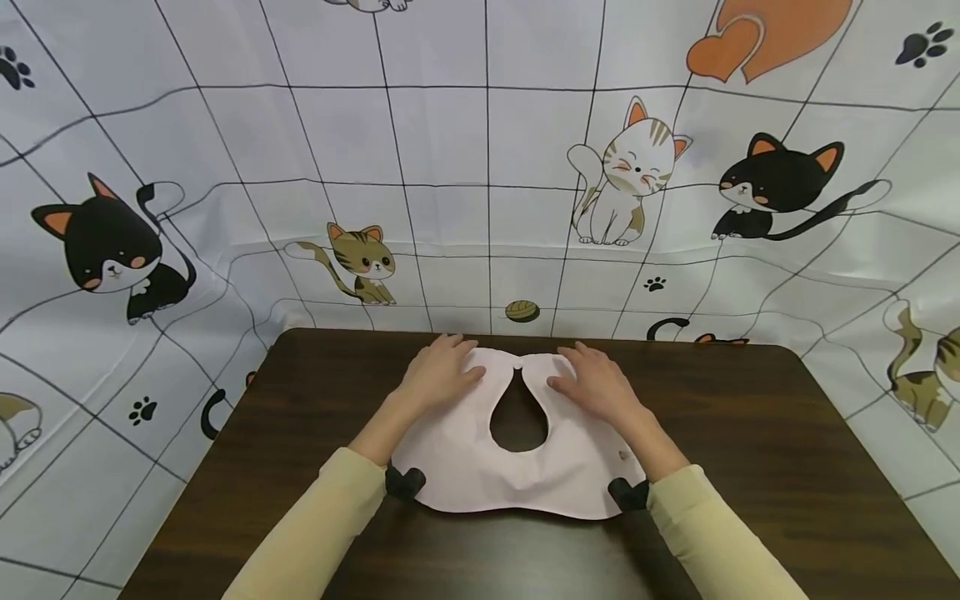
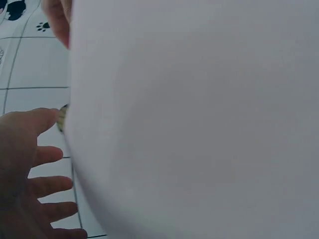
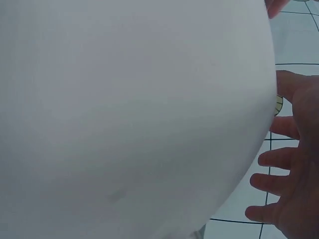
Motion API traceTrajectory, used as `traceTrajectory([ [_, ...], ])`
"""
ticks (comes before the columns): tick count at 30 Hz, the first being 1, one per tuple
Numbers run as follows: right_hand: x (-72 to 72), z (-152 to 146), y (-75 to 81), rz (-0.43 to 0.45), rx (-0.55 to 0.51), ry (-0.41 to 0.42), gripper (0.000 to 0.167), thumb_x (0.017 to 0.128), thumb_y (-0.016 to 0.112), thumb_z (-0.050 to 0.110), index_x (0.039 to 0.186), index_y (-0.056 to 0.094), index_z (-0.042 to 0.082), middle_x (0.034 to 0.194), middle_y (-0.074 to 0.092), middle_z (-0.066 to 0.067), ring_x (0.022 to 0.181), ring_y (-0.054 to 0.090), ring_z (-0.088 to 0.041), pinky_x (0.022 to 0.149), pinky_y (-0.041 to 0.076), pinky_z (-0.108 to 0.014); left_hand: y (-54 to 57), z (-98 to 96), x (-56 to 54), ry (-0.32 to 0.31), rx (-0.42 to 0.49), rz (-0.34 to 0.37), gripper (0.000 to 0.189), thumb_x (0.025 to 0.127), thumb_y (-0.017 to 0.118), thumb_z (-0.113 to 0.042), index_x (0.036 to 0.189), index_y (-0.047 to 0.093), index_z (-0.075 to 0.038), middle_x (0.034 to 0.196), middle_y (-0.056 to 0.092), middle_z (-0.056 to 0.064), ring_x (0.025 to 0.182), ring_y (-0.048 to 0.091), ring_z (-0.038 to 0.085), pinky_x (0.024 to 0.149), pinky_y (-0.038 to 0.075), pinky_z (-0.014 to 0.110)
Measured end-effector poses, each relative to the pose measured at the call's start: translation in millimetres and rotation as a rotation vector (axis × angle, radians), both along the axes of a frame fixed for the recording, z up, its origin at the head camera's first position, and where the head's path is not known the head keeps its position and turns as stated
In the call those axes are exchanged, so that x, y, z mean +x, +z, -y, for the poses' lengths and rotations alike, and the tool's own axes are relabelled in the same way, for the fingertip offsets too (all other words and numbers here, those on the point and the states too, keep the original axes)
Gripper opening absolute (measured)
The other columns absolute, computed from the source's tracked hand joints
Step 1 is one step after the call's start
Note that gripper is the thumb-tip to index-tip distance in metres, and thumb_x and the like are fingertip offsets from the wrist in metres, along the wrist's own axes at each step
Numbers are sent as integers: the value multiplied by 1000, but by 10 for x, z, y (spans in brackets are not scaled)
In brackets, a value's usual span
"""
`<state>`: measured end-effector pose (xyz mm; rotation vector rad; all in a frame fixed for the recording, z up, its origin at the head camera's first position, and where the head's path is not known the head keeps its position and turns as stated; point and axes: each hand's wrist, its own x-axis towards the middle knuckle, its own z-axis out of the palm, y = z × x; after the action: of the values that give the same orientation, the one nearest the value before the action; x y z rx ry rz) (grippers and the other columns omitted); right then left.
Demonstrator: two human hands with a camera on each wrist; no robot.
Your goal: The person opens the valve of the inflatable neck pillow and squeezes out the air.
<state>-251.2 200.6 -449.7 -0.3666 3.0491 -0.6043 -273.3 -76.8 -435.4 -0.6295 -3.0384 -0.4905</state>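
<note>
A pale pink baby bib [image 1: 517, 483] is spread on the dark wooden table, its rounded neck hole facing me and its two strap ends meeting at the far side. My left hand [image 1: 442, 375] rests on the left strap end, fingers straight and pointing away from me. On the opposite strap end lies my right hand [image 1: 596, 383], its fingers extended too. Pale cloth fills most of both wrist views. Beside it, the left hand [image 2: 22, 169] and the right hand [image 3: 301, 159] show spread fingers. A small mark sits near the bib's lower right side.
The brown table [image 1: 750, 467] has its far edge just beyond the hands. Behind and around it hangs a white curtain [image 1: 442, 142] with a black grid and printed cats. Dark wrist cameras [image 1: 405, 483] overlap the bib's lower corners.
</note>
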Motion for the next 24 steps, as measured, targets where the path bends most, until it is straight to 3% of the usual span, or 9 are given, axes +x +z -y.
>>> traceTrajectory([
  [4, 30, 16, -93, 46, 44, -17, 64, 102, 60, 43, 151, 49, 3, 155, 38, -32, 143, 34, -52, 111, 26, -71, -164, -17, 37, -20, -51, 55, 59, 105, 54, -45, 153, 49, -11, 160, 39, 18, 150, 28, 42, 116, 26, 63],
  [8, 56, 42, -140, 55, 37, -7, 65, 103, 58, 44, 152, 47, 3, 156, 35, -33, 143, 33, -52, 111, 26, -71, -259, -27, 42, -19, -29, 53, 59, 105, 55, -43, 154, 49, -11, 160, 38, 19, 150, 29, 43, 115, 28, 64],
  [24, 56, 86, -160, 61, 33, 13, 59, 103, 59, 37, 149, 50, 1, 157, 35, -33, 144, 34, -50, 113, 30, -64, -253, -22, 18, -16, -29, 37, 52, 104, 57, -37, 148, 55, -10, 158, 42, 20, 147, 33, 44, 115, 31, 61],
])
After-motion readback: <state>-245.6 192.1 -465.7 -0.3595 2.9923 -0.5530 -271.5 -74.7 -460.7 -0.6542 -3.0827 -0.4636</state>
